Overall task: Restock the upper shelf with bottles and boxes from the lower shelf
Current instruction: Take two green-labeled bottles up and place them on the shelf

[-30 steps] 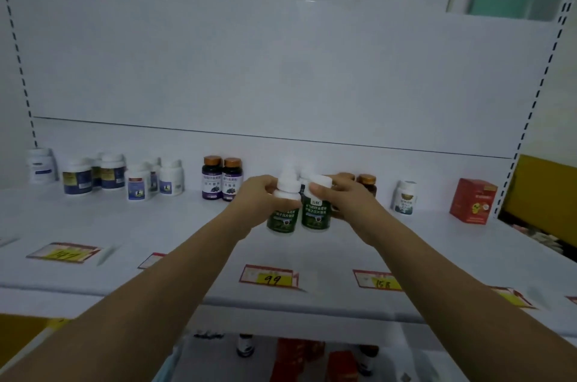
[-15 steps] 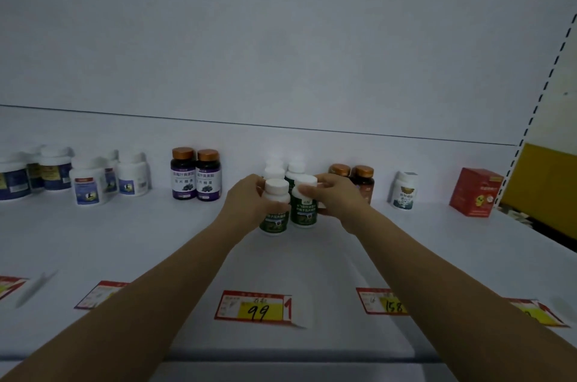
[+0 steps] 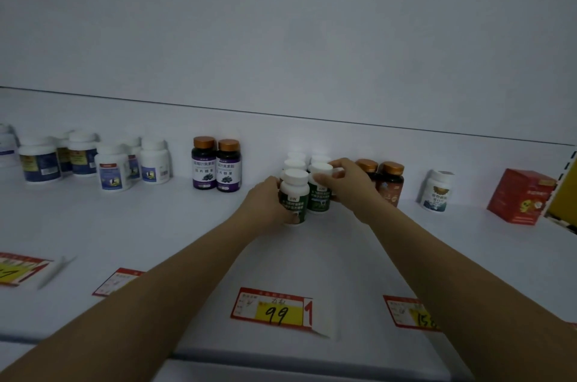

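My left hand (image 3: 266, 205) curls round the near green bottle (image 3: 293, 199), and my right hand (image 3: 347, 185) grips the second green bottle (image 3: 319, 194) touching it on the right, both upright on the white shelf (image 3: 156, 225). More white-capped bottles (image 3: 295, 163) crowd just behind them. Brown bottles (image 3: 390, 183) stand close behind my right wrist, purple-label bottles (image 3: 216, 166) are off to the left, and a red box (image 3: 521, 195) is far right.
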### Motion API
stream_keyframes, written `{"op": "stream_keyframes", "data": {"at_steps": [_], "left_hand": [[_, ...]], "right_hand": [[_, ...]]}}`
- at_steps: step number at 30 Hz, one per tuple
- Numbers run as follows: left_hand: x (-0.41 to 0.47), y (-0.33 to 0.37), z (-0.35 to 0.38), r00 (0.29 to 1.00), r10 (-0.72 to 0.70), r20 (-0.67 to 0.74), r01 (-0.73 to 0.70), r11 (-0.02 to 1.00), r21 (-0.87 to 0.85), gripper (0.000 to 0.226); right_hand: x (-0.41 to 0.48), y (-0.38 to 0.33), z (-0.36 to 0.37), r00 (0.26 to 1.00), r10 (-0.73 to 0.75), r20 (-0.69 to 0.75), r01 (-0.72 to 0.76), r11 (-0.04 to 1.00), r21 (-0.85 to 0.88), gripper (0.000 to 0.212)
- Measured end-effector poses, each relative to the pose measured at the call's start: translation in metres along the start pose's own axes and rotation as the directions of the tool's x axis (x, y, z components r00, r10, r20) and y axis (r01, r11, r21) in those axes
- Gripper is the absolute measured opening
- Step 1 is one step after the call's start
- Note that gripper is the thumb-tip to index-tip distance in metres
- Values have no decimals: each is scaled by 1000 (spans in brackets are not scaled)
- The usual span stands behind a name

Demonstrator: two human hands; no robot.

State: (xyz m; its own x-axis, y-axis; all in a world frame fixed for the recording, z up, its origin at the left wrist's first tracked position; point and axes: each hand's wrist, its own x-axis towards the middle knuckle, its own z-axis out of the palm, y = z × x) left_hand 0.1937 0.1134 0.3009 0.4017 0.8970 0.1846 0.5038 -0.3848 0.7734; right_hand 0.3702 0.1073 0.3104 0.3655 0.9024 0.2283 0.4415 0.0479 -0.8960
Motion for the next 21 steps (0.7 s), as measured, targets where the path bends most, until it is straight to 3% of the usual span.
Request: {"op": "stream_keyframes", "data": {"at_steps": [6, 21], "left_hand": [[1, 4, 1, 999, 26, 18, -28, 992, 125, 51], [5, -1, -2, 994, 11, 107, -10, 1000, -16, 60]], "right_hand": [[3, 0, 2, 999, -39, -25, 36, 991, -131, 35], [-5, -3, 1, 999, -44, 0, 43, 971, -235, 48]]}}
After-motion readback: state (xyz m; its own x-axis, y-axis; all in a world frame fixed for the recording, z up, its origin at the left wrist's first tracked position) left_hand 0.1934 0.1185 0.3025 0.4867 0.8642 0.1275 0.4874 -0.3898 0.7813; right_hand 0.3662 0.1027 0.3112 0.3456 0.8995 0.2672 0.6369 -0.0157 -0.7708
